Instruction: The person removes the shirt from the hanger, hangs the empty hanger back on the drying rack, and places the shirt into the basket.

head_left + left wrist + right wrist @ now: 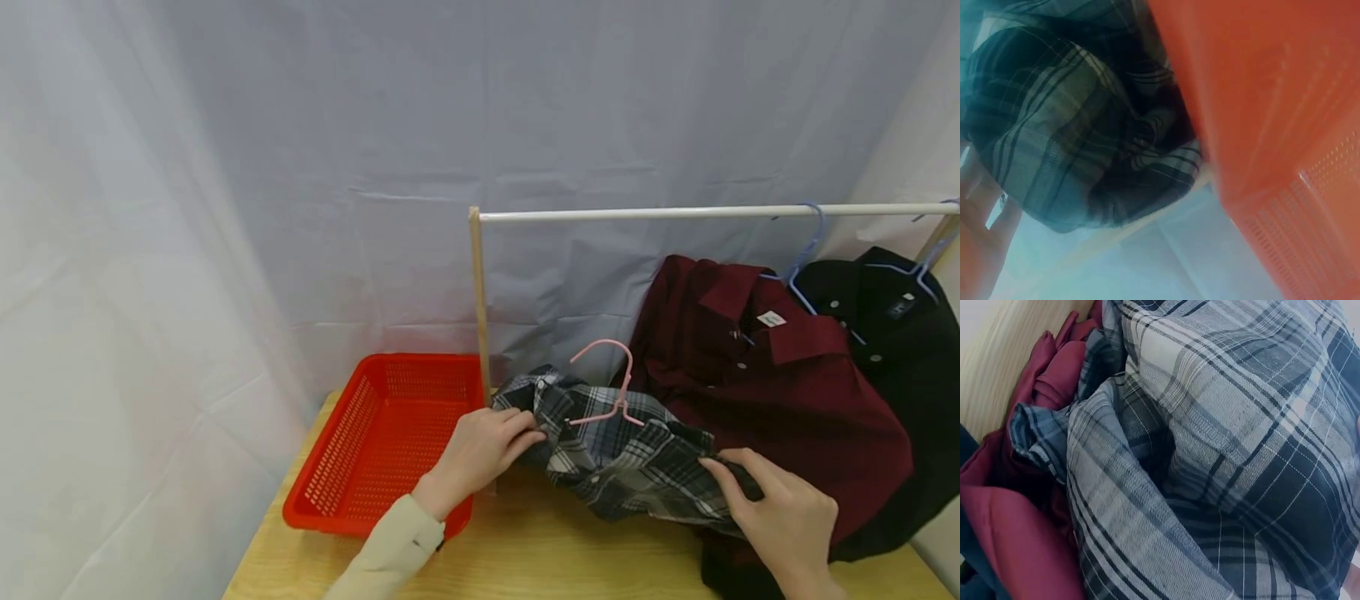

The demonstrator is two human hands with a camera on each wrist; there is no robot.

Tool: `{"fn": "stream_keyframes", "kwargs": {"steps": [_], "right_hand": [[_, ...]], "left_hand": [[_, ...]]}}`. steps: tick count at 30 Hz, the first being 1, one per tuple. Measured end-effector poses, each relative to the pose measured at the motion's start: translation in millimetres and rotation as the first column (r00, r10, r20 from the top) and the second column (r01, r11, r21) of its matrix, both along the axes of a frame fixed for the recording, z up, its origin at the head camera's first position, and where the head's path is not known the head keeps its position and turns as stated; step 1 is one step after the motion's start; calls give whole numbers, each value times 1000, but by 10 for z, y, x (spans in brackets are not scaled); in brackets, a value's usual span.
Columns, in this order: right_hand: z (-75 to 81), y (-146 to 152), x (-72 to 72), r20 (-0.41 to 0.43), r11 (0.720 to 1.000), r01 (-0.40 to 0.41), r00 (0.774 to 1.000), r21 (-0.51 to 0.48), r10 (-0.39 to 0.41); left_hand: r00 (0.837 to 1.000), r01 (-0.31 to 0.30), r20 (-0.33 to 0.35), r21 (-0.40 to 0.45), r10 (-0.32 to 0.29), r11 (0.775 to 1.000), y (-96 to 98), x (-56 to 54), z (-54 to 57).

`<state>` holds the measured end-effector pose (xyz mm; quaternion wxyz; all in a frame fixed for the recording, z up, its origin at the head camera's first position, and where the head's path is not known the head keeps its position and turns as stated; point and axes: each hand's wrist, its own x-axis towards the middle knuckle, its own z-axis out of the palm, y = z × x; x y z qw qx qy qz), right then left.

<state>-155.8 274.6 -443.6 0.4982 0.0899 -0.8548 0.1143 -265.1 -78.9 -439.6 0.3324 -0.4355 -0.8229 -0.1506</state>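
Observation:
A grey and black plaid shirt (pixel 622 454) is held up between both hands, with a pink hanger (pixel 621 400) at its collar. The hanger's hook stands free above the cloth, below the rail. My left hand (pixel 483 446) pinches the shirt near one shoulder, beside the rack's post. On the other side, my right hand (pixel 783 500) pinches the opposite shoulder between thumb and fingers. In the left wrist view the plaid cloth (pixel 1054 137) bunches beside the fingers. Folds of the same shirt (pixel 1222 425) fill the right wrist view.
A white rail (pixel 637 214) on wooden posts spans the back. From it hang a dark red shirt (pixel 750 358) and a black shirt (pixel 907 367) on blue hangers. A red plastic basket (pixel 300 500) stands left on the wooden table (pixel 555 558), close to the left forearm.

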Motion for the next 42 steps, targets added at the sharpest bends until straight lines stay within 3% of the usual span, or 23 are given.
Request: {"fn": "stream_keyframes", "kwargs": {"steps": [9,17,25,30,33,37,42], "right_hand": [[2,-13,17,-4,997,-9,1000,-73,9],[-33,-86,14,-17,994,-36,999,-106,35],[-110,-119,-2,-10,989,-29,1000,-147,28],[-184,-165,-21,36,985,-91,995,-149,98],[-218,-192,-30,67,981,-137,987,-135,147],[-266,-189,-35,109,984,-144,982,-108,156],[-303,-197,-31,133,983,-128,980,-132,146]], "left_hand": [[993,28,111,88,-37,996,-52,200,61],[965,-47,263,125,13,991,-152,413,49],[924,-110,383,201,25,973,-225,572,-69],[902,-176,429,276,43,945,-272,597,-139],[879,-227,473,309,58,924,-312,622,-167],[839,-282,542,348,54,894,-363,652,-200],[815,-314,577,370,49,874,-380,695,-232]]}}
